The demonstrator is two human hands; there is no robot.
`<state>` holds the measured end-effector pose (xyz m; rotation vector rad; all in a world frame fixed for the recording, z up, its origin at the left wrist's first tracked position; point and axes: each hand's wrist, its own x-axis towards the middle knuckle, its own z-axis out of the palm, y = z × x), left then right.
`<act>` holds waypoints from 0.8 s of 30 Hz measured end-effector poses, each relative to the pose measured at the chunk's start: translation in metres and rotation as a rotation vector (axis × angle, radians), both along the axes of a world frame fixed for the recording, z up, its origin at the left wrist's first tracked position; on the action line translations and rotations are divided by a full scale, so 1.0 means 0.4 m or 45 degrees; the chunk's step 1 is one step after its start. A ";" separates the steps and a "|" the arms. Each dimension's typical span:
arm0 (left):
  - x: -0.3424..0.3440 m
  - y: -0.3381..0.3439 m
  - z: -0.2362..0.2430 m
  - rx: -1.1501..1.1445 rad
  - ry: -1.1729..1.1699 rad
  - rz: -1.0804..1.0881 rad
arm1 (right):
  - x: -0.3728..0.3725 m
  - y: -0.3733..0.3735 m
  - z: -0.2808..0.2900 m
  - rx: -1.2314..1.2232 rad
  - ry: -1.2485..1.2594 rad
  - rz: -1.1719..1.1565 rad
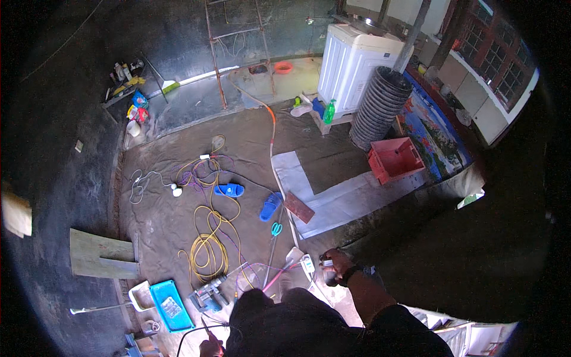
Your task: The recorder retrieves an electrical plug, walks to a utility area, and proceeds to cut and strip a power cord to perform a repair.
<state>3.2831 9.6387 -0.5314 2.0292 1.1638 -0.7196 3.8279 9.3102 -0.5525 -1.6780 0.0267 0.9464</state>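
At the lower edge my left hand (211, 346) is closed round a thin tool with a red handle (221, 351); its dark shaft points up, and the kind is hard to tell. A black cable (193, 333) loops beside it. Further right, my right hand (338, 268) is closed, with a small pale piece (328, 263) showing at its fingers; the rest of what it holds is hidden. Just left of that hand lies a white power strip (308, 264) with cords. A power drill (209, 296) rests on the floor, ahead of my left hand.
A yellow cord (209, 256) lies coiled near blue slippers (229, 190) and turquoise-handled scissors (276, 229). A blue tray (171, 306) stands at lower left. Beyond are a brick (299, 207), a red crate (395, 159), a black corrugated pipe (380, 107), a washing machine (351, 71) and a ladder (238, 33).
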 end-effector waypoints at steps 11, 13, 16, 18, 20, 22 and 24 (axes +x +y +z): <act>0.458 0.467 -0.099 -0.006 -0.047 -0.405 | 0.354 0.278 0.062 0.079 0.308 -0.451; 0.564 0.598 -0.149 0.085 -0.153 -0.705 | 0.429 0.323 0.054 0.051 0.362 -0.615; 0.745 0.806 -0.193 0.415 -0.404 -1.322 | 0.534 0.412 0.065 0.059 0.350 -0.753; 0.891 0.948 -0.196 0.224 -0.319 -0.941 | 0.596 0.476 0.074 0.119 0.319 -0.785; 0.987 1.089 -0.202 0.063 -0.211 -0.541 | 0.670 0.584 0.105 0.208 0.297 -0.783; 1.060 1.183 -0.229 0.076 -0.243 -0.290 | 0.755 0.696 0.160 0.189 0.290 -0.728; 1.264 1.228 -0.090 0.173 -0.178 -0.554 | 0.836 0.746 0.142 0.071 0.267 -0.700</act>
